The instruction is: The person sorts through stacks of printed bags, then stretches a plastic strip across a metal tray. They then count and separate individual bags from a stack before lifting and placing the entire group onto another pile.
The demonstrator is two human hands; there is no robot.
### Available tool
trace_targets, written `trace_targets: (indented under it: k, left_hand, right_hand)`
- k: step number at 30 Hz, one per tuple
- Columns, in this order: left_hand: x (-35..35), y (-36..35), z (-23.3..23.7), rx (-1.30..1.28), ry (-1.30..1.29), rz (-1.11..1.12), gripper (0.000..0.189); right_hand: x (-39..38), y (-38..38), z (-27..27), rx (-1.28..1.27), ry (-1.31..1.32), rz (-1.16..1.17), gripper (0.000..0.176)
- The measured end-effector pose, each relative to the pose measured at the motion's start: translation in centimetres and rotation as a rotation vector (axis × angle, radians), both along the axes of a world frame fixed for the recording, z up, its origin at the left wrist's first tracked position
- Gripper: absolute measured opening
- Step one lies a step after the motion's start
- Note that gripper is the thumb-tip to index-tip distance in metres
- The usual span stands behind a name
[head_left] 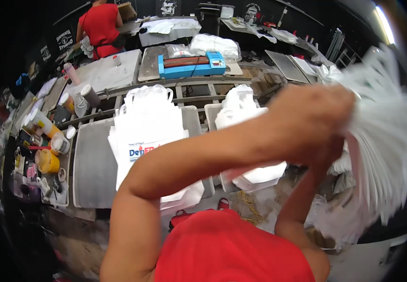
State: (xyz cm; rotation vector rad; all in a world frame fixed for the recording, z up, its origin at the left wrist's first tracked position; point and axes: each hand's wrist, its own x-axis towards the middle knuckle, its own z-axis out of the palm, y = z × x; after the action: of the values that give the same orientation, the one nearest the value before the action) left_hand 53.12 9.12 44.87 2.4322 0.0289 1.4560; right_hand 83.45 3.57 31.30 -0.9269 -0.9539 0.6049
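Observation:
At the right, a thick fanned bundle of white bags hangs in the air, smeared by motion. My left hand, its arm stretched across my body, is closed on the bundle's near edge. Just below it my right hand is also at the bundle, closed, with its fingers mostly hidden. In front of me lies a stack of printed white bags with loop handles, partly covered by my left forearm. Another pile of white bags sits to its right, also partly behind the arm.
Jars and bottles, including a yellow tub, crowd the left side. A blue machine stands on the table beyond the metal rails. Another person in a red shirt stands at the back left. A yellow cord lies on the floor.

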Motion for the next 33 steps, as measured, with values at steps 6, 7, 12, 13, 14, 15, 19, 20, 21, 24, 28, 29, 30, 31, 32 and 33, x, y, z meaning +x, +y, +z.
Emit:
trace_targets:
  k: [6,7,12,13,14,15,19,20,21,24,28,29,30,31,32,33]
  left_hand:
    - [10.6,5.7,-4.7,-0.292,-0.233,0.009,0.047]
    - [11.6,8.1,-7.3,-0.542,-0.216,0.076,0.049]
    - [11.6,17.2,-33.0,-1.37,-0.164,0.436,0.061]
    - [11.8,18.1,-40.3,-1.405,-0.113,0.683,0.066]
    - [10.9,17.2,-42.9,-1.564,0.032,0.649,0.071]
    - [11.1,17.2,-49.4,-1.675,0.163,0.872,0.069]
    - [10.2,15.2,-49.1,-1.421,0.196,0.934,0.06]
    - [10.5,14.4,-46.8,-1.429,0.205,0.942,0.06]
    - [10.9,13.9,-43.8,-1.428,0.138,0.938,0.059]
    - [11.7,13.7,-43.9,-1.425,0.121,0.981,0.061]
    - [10.6,11.2,-46.4,-1.44,0.132,0.966,0.081]
    - [9.5,8.9,-47.1,-1.398,0.099,0.921,0.085]
    - [8.8,6.8,-47.7,-1.355,0.065,0.877,0.091]
    - [8.4,4.9,-48.7,-1.511,-0.003,0.784,0.093]
    - [8.2,3.1,-49.6,-1.665,-0.076,0.686,0.096]
    - [8.9,1.9,-49.9,-1.669,-0.08,0.691,0.096]
  right_hand:
    - [12.8,-1.3,1.1,-0.094,-0.089,-0.05,0.048]
    - [14.3,0.5,0.4,-0.147,-0.111,-0.037,0.048]
    - [15.2,14.0,-14.5,-0.715,-0.733,-0.242,0.048]
    - [15.2,16.7,-21.1,-0.754,-0.783,-0.23,0.055]
    - [14.1,17.6,-25.2,-0.936,-0.775,-0.132,0.062]
    - [14.1,17.7,-30.2,-1.002,-0.763,-0.02,0.066]
    - [13.4,17.9,-30.2,-0.998,-0.6,0.095,0.071]
    - [14.1,17.9,-30.7,-0.882,-0.542,0.06,0.072]
    - [14.2,17.8,-28.9,-0.873,-0.526,0.103,0.075]
    - [14.6,18.9,-27.7,-0.886,-0.555,0.186,0.082]
    - [16.8,16.6,-30.3,-0.907,-0.634,0.216,0.093]
    - [17.3,14.7,-30.6,-0.909,-0.631,0.218,0.093]
    - [17.8,12.4,-30.8,-0.957,-0.543,0.196,0.094]
    - [18.2,10.8,-31.1,-1.002,-0.456,0.175,0.095]
    - [17.5,9.7,-31.5,-1.006,-0.458,0.181,0.095]
    - [16.1,8.8,-32.0,-1.005,-0.448,0.243,0.095]
